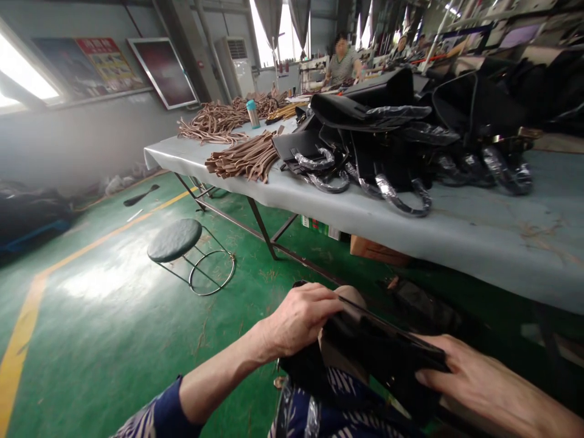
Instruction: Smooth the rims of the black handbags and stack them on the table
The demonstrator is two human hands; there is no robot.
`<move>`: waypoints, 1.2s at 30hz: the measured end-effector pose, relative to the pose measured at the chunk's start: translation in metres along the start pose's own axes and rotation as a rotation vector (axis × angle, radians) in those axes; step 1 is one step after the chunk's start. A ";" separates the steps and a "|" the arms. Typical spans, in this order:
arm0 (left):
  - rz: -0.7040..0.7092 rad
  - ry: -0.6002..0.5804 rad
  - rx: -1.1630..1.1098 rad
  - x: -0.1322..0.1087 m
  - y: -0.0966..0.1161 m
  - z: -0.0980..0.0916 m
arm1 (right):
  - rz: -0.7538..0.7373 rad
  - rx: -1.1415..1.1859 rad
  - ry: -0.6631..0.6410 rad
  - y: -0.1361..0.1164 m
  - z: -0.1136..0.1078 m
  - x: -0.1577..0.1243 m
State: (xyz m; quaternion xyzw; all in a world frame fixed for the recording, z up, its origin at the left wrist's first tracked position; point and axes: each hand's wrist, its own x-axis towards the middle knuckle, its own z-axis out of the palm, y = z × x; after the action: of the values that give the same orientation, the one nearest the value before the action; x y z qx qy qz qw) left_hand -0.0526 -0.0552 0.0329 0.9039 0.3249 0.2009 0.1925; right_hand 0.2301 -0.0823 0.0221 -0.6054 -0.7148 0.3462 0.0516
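A black handbag (pixel 374 344) rests over my lap, its long upper edge running from one hand to the other. My left hand (pixel 303 316) is closed over the far left end of that edge, fingers curled around it. At the right end, my right hand (pixel 449 368) grips the bag, thumb on the near side and fingers behind. Plastic-wrapped handles (pixel 312 417) hang at the bag's lower left, against my patterned blue clothing. The inside of the bag and my right fingertips are hidden.
Ahead stands a grey-covered table (pixel 483 237) bearing a heap of black handbags (pixel 365 115), bundles of brown straps (pixel 246 157) and a teal-topped bottle (pixel 252 114). A round stool (pixel 174 239) is on the green floor at left. Beneath the table sits a cardboard box (pixel 376 249). Farther back, a person (pixel 343 64) works.
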 end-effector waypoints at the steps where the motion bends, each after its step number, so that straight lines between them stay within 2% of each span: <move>1: 0.001 -0.033 0.026 0.004 0.005 0.002 | 0.007 -0.010 -0.041 -0.003 -0.002 -0.001; 3: -0.028 -0.071 0.082 0.010 0.013 0.005 | 0.009 -0.016 -0.118 -0.010 -0.006 -0.003; 9: -0.082 -0.146 0.101 0.012 0.019 0.003 | -0.010 0.091 -0.178 -0.032 -0.021 -0.009; 14: -0.130 -0.416 0.163 0.005 0.010 0.011 | 0.010 0.172 -0.223 -0.032 -0.022 -0.007; 15: -0.153 -0.430 0.167 0.005 0.009 0.012 | 0.012 0.183 -0.220 -0.030 -0.021 -0.006; 17: -0.156 -0.359 0.167 0.009 0.010 0.011 | -0.001 0.216 -0.225 -0.026 -0.019 -0.005; 19: -0.091 -0.239 0.186 0.014 0.014 0.006 | -0.016 0.245 -0.242 -0.023 -0.018 -0.004; 21: -0.025 -0.194 0.220 0.020 0.020 0.002 | -0.004 0.260 -0.250 -0.020 -0.017 -0.004; 24: 0.019 -0.206 0.235 0.026 0.027 0.002 | 0.037 0.272 -0.250 -0.015 -0.015 -0.004; 27: 0.080 -0.207 0.219 0.028 0.031 0.005 | 0.017 0.270 -0.224 -0.012 -0.013 -0.004; 33: 0.132 -0.403 0.236 0.035 0.033 0.009 | -0.013 0.252 -0.237 -0.023 -0.016 -0.004; 36: 0.144 -0.431 0.275 0.038 0.029 0.012 | -0.021 0.229 -0.229 -0.027 -0.017 -0.004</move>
State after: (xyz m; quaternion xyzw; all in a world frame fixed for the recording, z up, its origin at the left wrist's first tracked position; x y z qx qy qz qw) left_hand -0.0051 -0.0528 0.0460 0.9642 0.2356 -0.0290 0.1177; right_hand 0.2175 -0.0795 0.0519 -0.5445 -0.6783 0.4916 0.0419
